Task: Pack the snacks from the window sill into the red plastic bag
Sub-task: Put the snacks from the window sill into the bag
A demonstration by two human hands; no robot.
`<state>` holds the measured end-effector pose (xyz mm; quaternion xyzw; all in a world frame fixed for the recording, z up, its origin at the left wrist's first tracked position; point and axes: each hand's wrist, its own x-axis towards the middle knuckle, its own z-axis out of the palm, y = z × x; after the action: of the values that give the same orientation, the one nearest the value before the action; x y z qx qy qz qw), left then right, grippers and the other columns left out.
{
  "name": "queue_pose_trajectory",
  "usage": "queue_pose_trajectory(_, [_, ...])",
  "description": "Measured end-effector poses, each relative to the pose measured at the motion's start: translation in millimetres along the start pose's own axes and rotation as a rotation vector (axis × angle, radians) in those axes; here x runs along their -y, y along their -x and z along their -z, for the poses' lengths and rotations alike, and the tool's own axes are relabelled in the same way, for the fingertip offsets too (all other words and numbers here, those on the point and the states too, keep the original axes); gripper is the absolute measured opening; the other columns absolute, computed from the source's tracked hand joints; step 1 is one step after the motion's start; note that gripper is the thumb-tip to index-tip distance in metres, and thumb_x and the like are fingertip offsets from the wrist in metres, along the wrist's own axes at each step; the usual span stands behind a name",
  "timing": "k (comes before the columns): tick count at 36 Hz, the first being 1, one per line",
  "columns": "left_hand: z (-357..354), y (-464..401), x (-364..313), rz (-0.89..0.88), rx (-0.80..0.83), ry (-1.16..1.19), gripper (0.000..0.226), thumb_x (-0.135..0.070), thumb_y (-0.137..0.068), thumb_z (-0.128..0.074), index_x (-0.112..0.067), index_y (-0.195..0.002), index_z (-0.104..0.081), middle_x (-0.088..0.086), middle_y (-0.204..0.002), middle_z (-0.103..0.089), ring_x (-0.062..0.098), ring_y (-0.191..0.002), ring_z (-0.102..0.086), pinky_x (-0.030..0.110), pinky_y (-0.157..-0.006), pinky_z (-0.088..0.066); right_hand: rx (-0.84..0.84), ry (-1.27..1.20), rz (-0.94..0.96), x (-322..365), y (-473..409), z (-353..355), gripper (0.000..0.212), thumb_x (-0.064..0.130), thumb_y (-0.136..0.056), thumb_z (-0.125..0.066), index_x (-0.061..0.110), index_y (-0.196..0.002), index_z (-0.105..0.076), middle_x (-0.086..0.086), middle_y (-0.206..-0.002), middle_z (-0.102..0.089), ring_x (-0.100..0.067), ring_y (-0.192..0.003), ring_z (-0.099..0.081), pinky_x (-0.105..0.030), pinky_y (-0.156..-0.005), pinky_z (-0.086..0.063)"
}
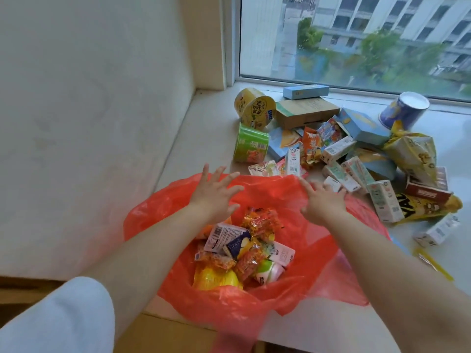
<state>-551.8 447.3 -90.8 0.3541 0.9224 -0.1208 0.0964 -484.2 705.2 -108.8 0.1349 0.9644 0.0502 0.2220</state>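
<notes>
Where red plastic bag (267, 296) bunches, lower snacks (244, 253) hidden; window sill (198, 149) cut off right.

Snacks (339, 149) seemingly behind bag (293, 289)

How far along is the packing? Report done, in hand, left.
Done: several snack packets lie inside the red bag. In hand: nothing; the left hand and right hand, both open, reach over the bag's far rim. Left: cups, boxes and cartons remain on the sill.
</notes>
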Motion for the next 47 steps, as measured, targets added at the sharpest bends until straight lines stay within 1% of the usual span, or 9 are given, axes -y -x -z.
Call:
queue_pose_trajectory(4, [-10,-34,-11,0.035,0.189,0.020,0.058,-0.064,-0.093,-0.023,-0.044,-0.147,-0.013,-0.005,-0.160,-0.007,0.031,-0.147,0.000,0.067,-0.108,0.010,0.309,-0.111,0.097,4,1,-41,0.066,0.032,-0.095,-0.037,0.036,-0.150,-0.001,-0.004,-0.155,-0.023,-0.032,-0.132,-0.040,-0.053,-0.101,-0.041])
queue_pose_trajectory(9, [-25,-61,-19,0.063,0.348,0.002,0.058,-0.062,-0.095,-0.020,-0.031,-0.139,-0.041,0.003,-0.147,-0.041,0.029,-0.139,-0.030,0.070,-0.107,0.003,0.441,-0.237,0.119,6,2,-60,0.063,0.057,-0.093,-0.034,0.033,-0.149,-0.019,-0.008,-0.157,-0.021,-0.030,-0.141,-0.028,-0.044,-0.113,-0.027])
queue_pose_trajectory(12, [-15,-78,-26,0.074,0.137,0.069,0.052,-0.055,-0.097,-0.024,-0.026,-0.127,-0.055,0.002,-0.128,-0.058,0.023,-0.121,-0.050,0.054,-0.110,-0.020,0.290,-0.486,0.065,-3,-12,-47,0.066,0.066,-0.089,-0.034,0.024,-0.140,-0.045,-0.005,-0.145,-0.046,-0.025,-0.130,-0.044,-0.038,-0.104,-0.039])
queue_pose_trajectory(14, [-7,-93,-31,0.122,-0.008,0.130,0.043,-0.047,-0.098,-0.031,-0.023,-0.119,-0.059,0.003,-0.117,-0.062,0.024,-0.109,-0.056,0.040,-0.095,-0.036,0.129,-0.573,-0.026,-11,-26,-34,0.057,0.062,-0.091,-0.036,0.021,-0.121,-0.061,-0.006,-0.122,-0.063,-0.025,-0.110,-0.058,-0.033,-0.083,-0.046])
queue_pose_trajectory(18, [-1,-130,-39,0.155,-0.079,0.197,0.031,-0.036,-0.094,-0.043,-0.018,-0.113,-0.060,0.002,-0.115,-0.061,0.025,-0.106,-0.055,0.035,-0.082,-0.042,0.003,-0.603,-0.190,-22,-62,-12,0.035,0.040,-0.094,-0.044,0.013,-0.100,-0.066,-0.011,-0.102,-0.067,-0.029,-0.091,-0.060,-0.030,-0.066,-0.042])
queue_pose_trajectory(24, [-22,-182,-45,0.262,0.073,0.318,0.046,-0.044,-0.096,-0.041,-0.017,-0.132,-0.048,0.006,-0.130,-0.051,0.025,-0.118,-0.049,0.038,-0.091,-0.042,-0.023,-0.711,-0.301,-11,-125,-5,0.046,0.044,-0.090,-0.048,0.011,-0.122,-0.054,-0.010,-0.119,-0.056,-0.030,-0.105,-0.056,-0.038,-0.080,-0.047])
queue_pose_trajectory(32, [-52,-205,-47,0.332,0.224,0.385,0.069,-0.060,-0.081,-0.059,-0.019,-0.133,-0.042,0.008,-0.133,-0.044,0.028,-0.123,-0.043,0.040,-0.098,-0.037,0.013,-0.761,-0.344,17,-169,-12,0.074,0.052,-0.080,-0.061,0.006,-0.133,-0.038,-0.010,-0.133,-0.044,-0.030,-0.120,-0.047,-0.040,-0.091,-0.044])
queue_pose_trajectory(40, [-59,-214,-54,0.363,0.208,0.448,0.084,-0.064,-0.067,-0.070,-0.018,-0.130,-0.040,0.008,-0.128,-0.051,0.028,-0.118,-0.047,0.037,-0.092,-0.042,-0.061,-0.782,-0.415,18,-172,-16,0.048,0.036,-0.084,-0.058,0.008,-0.122,-0.046,-0.009,-0.124,-0.052,-0.029,-0.113,-0.051,-0.038,-0.084,-0.045])
queue_pose_trajectory(47, [-45,-230,-69,0.425,0.229,0.507,0.072,-0.056,-0.068,-0.076,-0.010,-0.118,-0.051,0.008,-0.119,-0.058,0.028,-0.112,-0.056,0.035,-0.084,-0.045,-0.313,-0.770,-0.308,-3,-164,-19,0.045,0.049,-0.084,-0.058,0.010,-0.106,-0.054,-0.006,-0.109,-0.055,-0.025,-0.102,-0.049,-0.033,-0.077,-0.038])
